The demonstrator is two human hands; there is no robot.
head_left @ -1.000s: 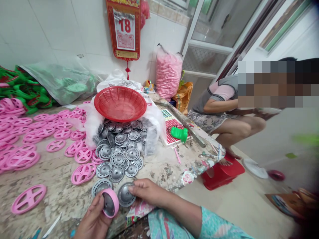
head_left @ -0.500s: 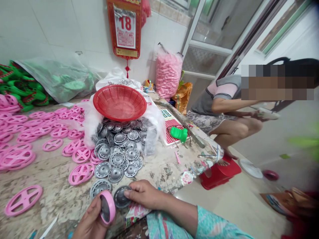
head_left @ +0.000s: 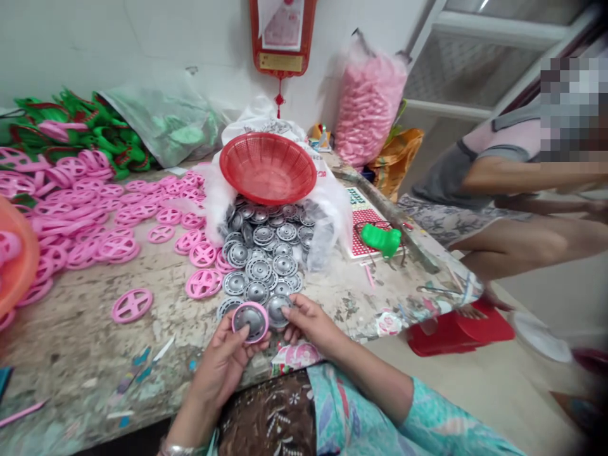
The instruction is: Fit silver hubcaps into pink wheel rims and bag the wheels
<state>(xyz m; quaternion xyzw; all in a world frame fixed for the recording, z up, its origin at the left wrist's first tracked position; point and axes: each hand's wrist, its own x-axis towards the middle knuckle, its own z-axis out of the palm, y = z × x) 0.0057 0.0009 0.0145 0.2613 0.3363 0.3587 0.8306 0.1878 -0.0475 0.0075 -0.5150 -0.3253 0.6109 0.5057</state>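
Note:
My left hand (head_left: 219,353) is closed on a toy wheel (head_left: 254,320) with a pink rim and a grey disc set inside it. Its thumb lies over the disc's face, which is turned up toward me. Close beside it, my right hand (head_left: 313,324) pinches a loose grey wheel disc (head_left: 276,310) by its right side. Just beyond both hands lies a pile of similar grey discs (head_left: 259,268), spilling out of a white plastic bag (head_left: 335,209). To the left, many pink spoked wheel rings (head_left: 132,305) are scattered on the worn table (head_left: 175,354).
A red plastic basket (head_left: 268,171) rests on top of the bag. An orange container (head_left: 19,259) stands at the left edge. Green parts (head_left: 90,133) are heaped at the back, and a green piece (head_left: 381,240) lies at right. Another person (head_left: 503,190) sits beyond the table's right edge.
The wheel in my left hand has turned from edge-on to face me. My right hand still holds its grey disc. The view has swung left, bringing in the orange container.

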